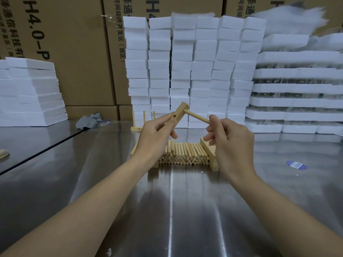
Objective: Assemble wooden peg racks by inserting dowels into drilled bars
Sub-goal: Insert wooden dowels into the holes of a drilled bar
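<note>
Currently the left hand (157,130) grips the lower half of a short drilled bar (181,113), fingers curled round it, and holds it tilted in the air above the surface (167,201). The right hand (228,138) pinches the near end of one dowel (197,116). The far end of that dowel sits at a hole close to the upper end of the bar; how deep it is seated cannot be told. A second hole (174,115) shows empty beside the left fingers.

Handling, as a judgement: both parts are bare wood, light, stiff and dry, so slip is unlikely and a moderate grip suffices. The dowel is thin and may bind or snap if pushed off-axis. Hold it near its free end and press in line with the hole, with a slight twist. Hold the bar by its flat sides, clear of the holes.

Further dowels lie in a pile (183,153) on the surface below the hands, with spare bars (209,149) stacked just beside it on the right.
</note>
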A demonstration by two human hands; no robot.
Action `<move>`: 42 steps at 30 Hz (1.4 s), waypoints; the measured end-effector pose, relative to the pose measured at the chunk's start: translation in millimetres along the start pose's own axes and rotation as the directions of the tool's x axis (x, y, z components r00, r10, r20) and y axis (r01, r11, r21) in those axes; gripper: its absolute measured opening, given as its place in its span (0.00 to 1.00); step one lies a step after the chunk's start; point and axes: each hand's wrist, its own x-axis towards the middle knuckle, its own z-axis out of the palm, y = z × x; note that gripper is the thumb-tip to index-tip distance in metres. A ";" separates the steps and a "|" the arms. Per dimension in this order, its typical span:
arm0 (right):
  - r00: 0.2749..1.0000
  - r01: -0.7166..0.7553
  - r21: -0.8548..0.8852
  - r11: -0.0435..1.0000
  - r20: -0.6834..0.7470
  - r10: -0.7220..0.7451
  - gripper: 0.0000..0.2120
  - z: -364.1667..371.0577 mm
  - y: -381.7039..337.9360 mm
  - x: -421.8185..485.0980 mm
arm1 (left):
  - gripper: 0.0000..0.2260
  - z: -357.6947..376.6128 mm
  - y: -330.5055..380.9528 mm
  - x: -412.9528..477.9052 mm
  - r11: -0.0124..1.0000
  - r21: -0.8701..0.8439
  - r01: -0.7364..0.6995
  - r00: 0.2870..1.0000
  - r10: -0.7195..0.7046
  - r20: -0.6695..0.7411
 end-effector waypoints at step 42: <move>0.925 -0.371 0.337 0.865 0.223 0.309 0.13 6.2 -15.6 -1.1 | 0.16 0.3 9.5 -6.2 0.917 0.284 -0.280 0.960 0.273 0.065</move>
